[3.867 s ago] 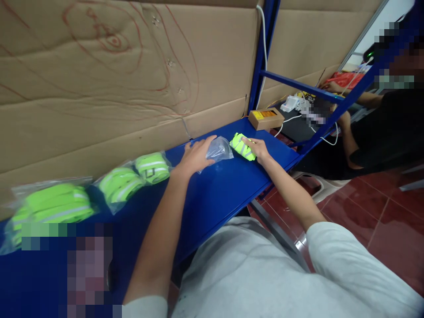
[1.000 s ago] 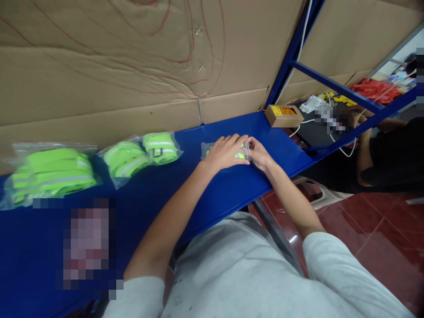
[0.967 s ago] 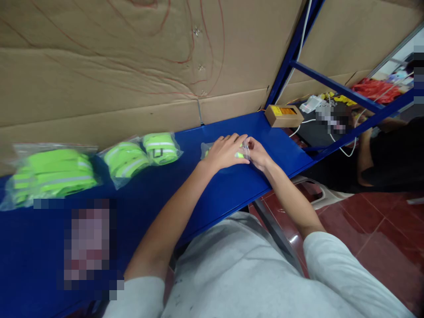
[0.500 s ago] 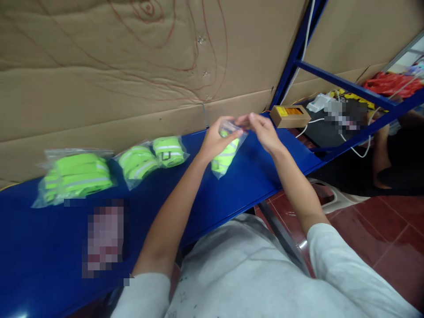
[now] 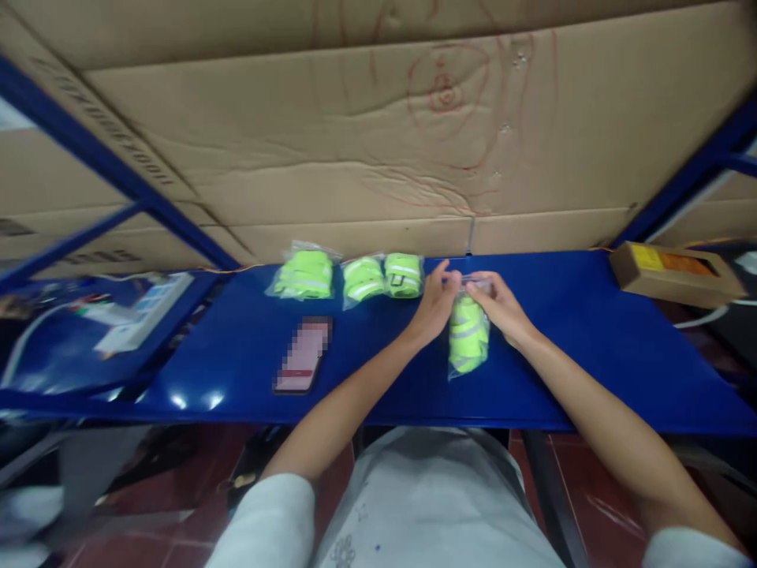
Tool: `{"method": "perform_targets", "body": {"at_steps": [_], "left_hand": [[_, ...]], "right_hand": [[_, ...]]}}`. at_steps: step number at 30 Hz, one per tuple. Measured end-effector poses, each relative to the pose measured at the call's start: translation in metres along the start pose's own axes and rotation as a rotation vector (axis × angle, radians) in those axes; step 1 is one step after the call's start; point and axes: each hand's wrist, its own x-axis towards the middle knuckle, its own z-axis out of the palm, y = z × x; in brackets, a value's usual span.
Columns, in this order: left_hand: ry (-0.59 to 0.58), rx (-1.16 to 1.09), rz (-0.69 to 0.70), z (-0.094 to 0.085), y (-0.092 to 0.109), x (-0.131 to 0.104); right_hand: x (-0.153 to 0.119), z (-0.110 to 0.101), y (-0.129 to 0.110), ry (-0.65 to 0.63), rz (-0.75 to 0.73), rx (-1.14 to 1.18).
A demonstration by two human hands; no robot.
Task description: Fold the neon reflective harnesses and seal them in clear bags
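Note:
A clear plastic bag (image 5: 469, 335) with a rolled neon-green reflective strap inside hangs between my hands, just above the blue table. My right hand (image 5: 501, 306) pinches its top edge, thumb in front. At the left end of that same edge, my left hand (image 5: 436, 301) has thumb and fingertips closed on the plastic, with one finger raised. To the left along the cardboard, three similar bags lie on the table: a bulky bag (image 5: 304, 272), a smaller bag (image 5: 363, 280) and a bag with a dark buckle showing (image 5: 404, 276).
A phone (image 5: 303, 355) lies on the blue table (image 5: 378, 394) left of my forearm. At the right end stands a small cardboard box (image 5: 674, 272) with a yellow label. Cardboard sheets (image 5: 296, 158) wall the back, between blue metal posts. A white power strip (image 5: 145, 312) rests beyond the left post.
My view has swung left, bringing the left end of the table into sight. My right hand, formerly apart with fingers extended, now grips the bag's top; my left has shifted to its top-left edge.

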Motion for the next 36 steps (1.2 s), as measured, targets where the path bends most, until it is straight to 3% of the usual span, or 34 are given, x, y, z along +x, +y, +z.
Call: {"method": "perform_targets", "body": {"at_steps": [2,3,4,9,12,18,23,31,36], "left_hand": [[-0.079,-0.059,-0.056,-0.009,-0.002,-0.011],[-0.112,-0.102,-0.08,-0.013,-0.004,-0.015],[-0.13,-0.146,-0.098,-0.018,-0.005,-0.017],[-0.09,-0.267,-0.119,-0.048,-0.016,-0.021],[-0.059,-0.281,-0.111,-0.061,-0.022,-0.026],[0.012,-0.185,0.005,-0.071,-0.029,-0.037],[0.137,-0.365,-0.046,-0.084,-0.022,-0.035],[0.022,-0.689,-0.312,-0.093,-0.022,-0.03],[-0.02,-0.685,-0.29,-0.093,-0.02,-0.031]], "right_hand": [[-0.005,0.001,0.005,0.185,-0.068,-0.103],[-0.007,0.0,0.006,0.211,-0.093,-0.126],[-0.008,-0.001,0.007,0.2,-0.111,-0.121],[-0.013,-0.007,-0.002,-0.093,-0.1,-0.017],[-0.014,-0.009,-0.007,-0.104,-0.121,-0.063],[-0.016,-0.005,-0.006,-0.064,-0.08,-0.103],[-0.019,0.0,-0.007,0.049,-0.079,-0.123],[-0.023,-0.001,-0.013,0.096,-0.123,-0.091],[-0.022,-0.001,-0.013,0.125,-0.123,-0.073]]}}
